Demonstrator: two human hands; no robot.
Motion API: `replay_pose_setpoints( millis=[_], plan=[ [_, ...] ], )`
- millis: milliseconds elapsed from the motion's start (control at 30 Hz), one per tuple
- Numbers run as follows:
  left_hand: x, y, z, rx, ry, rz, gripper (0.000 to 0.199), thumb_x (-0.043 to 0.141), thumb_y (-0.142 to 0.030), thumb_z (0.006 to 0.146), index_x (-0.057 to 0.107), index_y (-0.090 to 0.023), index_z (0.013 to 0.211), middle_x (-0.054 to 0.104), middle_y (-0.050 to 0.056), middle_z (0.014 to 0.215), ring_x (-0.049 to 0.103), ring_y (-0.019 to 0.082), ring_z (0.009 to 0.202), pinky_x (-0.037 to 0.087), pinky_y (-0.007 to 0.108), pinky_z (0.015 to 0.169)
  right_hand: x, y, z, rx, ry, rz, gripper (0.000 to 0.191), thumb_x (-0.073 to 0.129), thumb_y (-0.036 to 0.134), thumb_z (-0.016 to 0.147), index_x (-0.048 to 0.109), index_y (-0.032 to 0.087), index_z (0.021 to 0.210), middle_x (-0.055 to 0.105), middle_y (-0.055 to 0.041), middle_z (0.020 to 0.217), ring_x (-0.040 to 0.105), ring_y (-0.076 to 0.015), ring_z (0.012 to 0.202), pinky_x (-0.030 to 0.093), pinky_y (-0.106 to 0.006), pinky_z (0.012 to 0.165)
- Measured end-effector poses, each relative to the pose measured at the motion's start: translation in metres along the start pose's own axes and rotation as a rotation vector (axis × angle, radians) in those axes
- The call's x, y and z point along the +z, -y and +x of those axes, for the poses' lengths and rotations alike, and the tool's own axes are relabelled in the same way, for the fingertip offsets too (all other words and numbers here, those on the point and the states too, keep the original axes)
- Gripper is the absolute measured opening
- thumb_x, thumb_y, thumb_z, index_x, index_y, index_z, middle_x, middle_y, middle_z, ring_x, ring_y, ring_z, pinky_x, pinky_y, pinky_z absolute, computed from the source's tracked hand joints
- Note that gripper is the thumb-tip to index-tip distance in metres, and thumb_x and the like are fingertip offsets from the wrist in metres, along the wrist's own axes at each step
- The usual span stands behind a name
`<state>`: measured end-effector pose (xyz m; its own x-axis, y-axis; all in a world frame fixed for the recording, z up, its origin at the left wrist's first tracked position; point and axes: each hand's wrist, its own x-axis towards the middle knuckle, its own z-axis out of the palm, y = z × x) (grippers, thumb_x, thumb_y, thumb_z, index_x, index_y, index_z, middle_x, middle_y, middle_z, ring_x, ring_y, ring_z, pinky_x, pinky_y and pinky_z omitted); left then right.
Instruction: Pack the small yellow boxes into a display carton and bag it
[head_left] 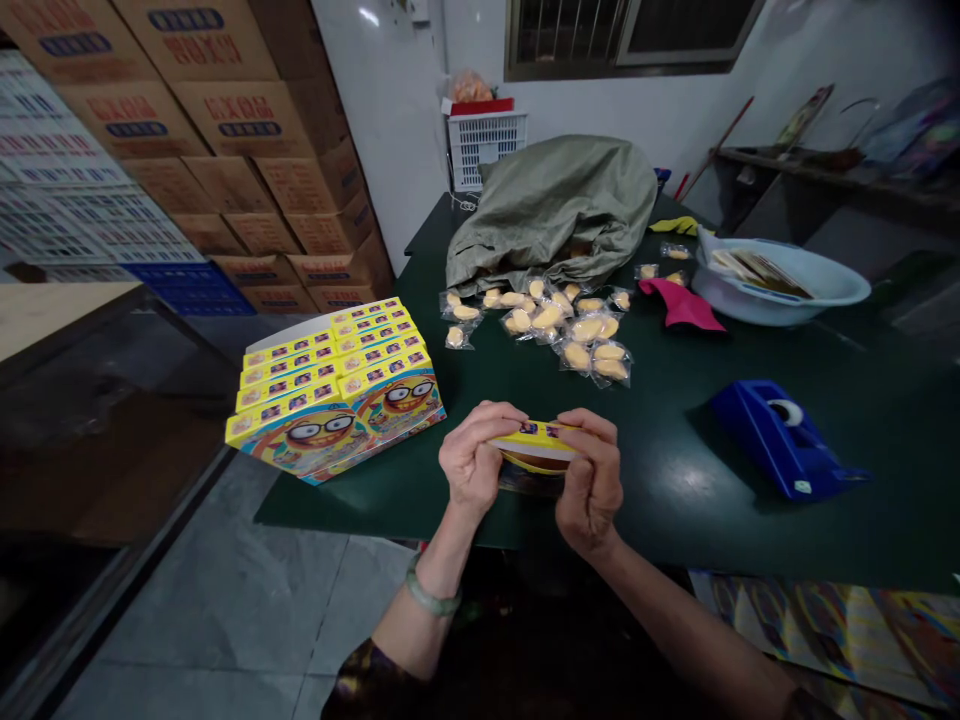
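A small yellow box is held between my two hands above the near edge of the dark green table. My left hand pinches its left end, and my right hand grips the right end. The box's side facing me looks partly open, with a white flap and a brown inside. To the left stands a display carton packed with several yellow boxes with a cartoon face. Beyond my hands lie several clear-wrapped yellowish pieces, loosely spread before a grey-green cloth sack.
A blue tape dispenser stands at the right. Behind it are a pale blue basin with flat packets and a pink cloth. Brown cartons are stacked at the back left. A white basket stands behind the sack.
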<state>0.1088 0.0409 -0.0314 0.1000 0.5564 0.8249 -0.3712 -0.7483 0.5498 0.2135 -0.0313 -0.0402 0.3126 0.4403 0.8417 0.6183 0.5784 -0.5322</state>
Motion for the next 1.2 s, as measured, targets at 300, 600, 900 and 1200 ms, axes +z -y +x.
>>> replay_pose_setpoints(
  millis=[300,600,900,1200],
  plan=[
    [-0.003,-0.003,0.003,0.021,0.083,0.042,0.034,0.075,-0.038,0.072,0.066,-0.019,0.099,0.065,0.006,0.091,0.061,0.017,0.080,0.050,0.031,0.070,-0.002,0.000,-0.002,-0.045,0.032,-0.049,0.028,0.038,0.023,0.093,0.047,0.022,0.119,0.046,-0.0119,0.116,0.050,-0.0245,0.102,0.049,-0.046,0.080],
    [-0.006,0.002,0.004,-0.002,0.080,0.072,0.019,0.073,-0.019,0.074,0.068,-0.019,0.092,0.066,0.005,0.095,0.064,0.015,0.082,0.052,0.030,0.072,-0.005,-0.003,0.001,0.037,0.071,0.108,0.042,0.045,0.022,0.089,0.034,0.023,0.129,0.046,-0.0130,0.119,0.050,-0.0249,0.106,0.050,-0.048,0.083],
    [-0.008,0.001,0.004,0.003,0.154,0.101,0.033,0.074,-0.036,0.074,0.065,-0.020,0.101,0.062,0.007,0.099,0.061,0.017,0.087,0.052,0.029,0.071,0.003,0.000,0.003,-0.011,0.044,-0.022,0.033,0.044,0.022,0.090,0.039,0.021,0.123,0.044,-0.0136,0.119,0.050,-0.0243,0.105,0.052,-0.047,0.082],
    [-0.016,-0.018,0.028,-0.058,0.251,0.219,0.010,0.071,-0.020,0.075,0.067,-0.018,0.084,0.061,0.004,0.087,0.062,0.014,0.079,0.051,0.026,0.066,0.000,0.000,0.016,-0.069,0.160,-0.080,0.044,0.047,0.020,0.088,0.035,0.020,0.130,0.046,-0.0126,0.114,0.050,-0.0241,0.102,0.050,-0.044,0.082]
  ],
)
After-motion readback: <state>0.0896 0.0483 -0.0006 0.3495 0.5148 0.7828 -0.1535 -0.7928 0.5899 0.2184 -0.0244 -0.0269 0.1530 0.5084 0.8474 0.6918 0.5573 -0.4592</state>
